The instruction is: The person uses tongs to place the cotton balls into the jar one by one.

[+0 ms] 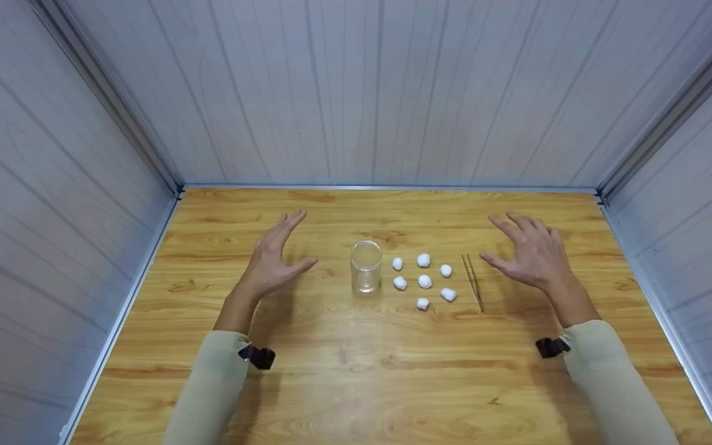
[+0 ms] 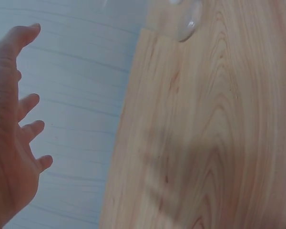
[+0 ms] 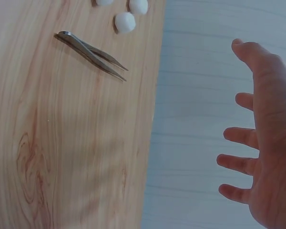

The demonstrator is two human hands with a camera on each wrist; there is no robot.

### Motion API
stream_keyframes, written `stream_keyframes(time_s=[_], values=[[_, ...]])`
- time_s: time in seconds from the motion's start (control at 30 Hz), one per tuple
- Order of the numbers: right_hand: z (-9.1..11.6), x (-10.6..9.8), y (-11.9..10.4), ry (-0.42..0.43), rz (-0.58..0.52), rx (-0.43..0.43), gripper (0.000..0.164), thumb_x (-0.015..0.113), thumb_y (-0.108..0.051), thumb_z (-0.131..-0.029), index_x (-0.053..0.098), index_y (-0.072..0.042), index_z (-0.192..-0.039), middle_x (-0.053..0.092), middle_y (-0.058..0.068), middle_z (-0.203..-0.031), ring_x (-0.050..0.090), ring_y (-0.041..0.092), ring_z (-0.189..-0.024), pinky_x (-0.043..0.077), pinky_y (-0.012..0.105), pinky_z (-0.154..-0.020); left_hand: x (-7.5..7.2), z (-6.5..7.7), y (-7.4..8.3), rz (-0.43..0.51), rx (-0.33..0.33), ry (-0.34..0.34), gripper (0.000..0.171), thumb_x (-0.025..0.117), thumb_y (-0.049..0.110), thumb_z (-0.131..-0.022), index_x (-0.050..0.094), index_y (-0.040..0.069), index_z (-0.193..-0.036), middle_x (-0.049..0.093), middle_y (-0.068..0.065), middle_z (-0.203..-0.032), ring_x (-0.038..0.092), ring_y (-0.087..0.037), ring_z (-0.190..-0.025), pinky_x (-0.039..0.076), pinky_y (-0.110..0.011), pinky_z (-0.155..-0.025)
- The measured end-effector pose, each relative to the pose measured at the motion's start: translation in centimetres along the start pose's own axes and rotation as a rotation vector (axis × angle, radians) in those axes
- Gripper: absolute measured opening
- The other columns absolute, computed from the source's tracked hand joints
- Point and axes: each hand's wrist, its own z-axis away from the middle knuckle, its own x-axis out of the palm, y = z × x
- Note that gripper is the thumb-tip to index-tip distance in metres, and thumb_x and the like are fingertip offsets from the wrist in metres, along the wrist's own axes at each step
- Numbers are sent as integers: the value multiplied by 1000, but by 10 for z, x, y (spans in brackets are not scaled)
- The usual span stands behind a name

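Pale sleeves; slim tweezers, prongs parted, perhaps metal.

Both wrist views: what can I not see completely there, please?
Left wrist view: glass, cut by top edge.
Left wrist view: left hand, cut by left edge.
Right wrist view: leftmost white ball, cut by top edge.
Right wrist view: right hand, cut by right edge.

"Can you read any words on the clear, round glass cup?"

"No, I can't read any there."

"What about the thin, grey metal tweezers?"

"I can't read letters or numbers there."

"And everywhere else?"

"I look in all three views, and I can't read a word, number or sign."
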Motion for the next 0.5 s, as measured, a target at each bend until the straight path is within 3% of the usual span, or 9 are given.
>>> stream_keyframes(time_s=[0.27,0.5], values=[[6,10,3,-27,-3,23,81,76,-56,-101,50,-23,-170,53,25,-170,54,60,-147,42,90,-116,10,-1,-3,106,-24,-29,94,86,29,-97,38,19,-177,37,-11,-185,22,-50,-175,20,-82,-140],[11,18,0,-41,-32,34,80,77,-56,-101,52,-23,-169,53,25,-170,54,59,-148,44,90,-113,19,-1,-2,129,-35,-52,96,90,29,-95,39,17,-176,37,-12,-185,24,-45,-175,23,-75,-143]])
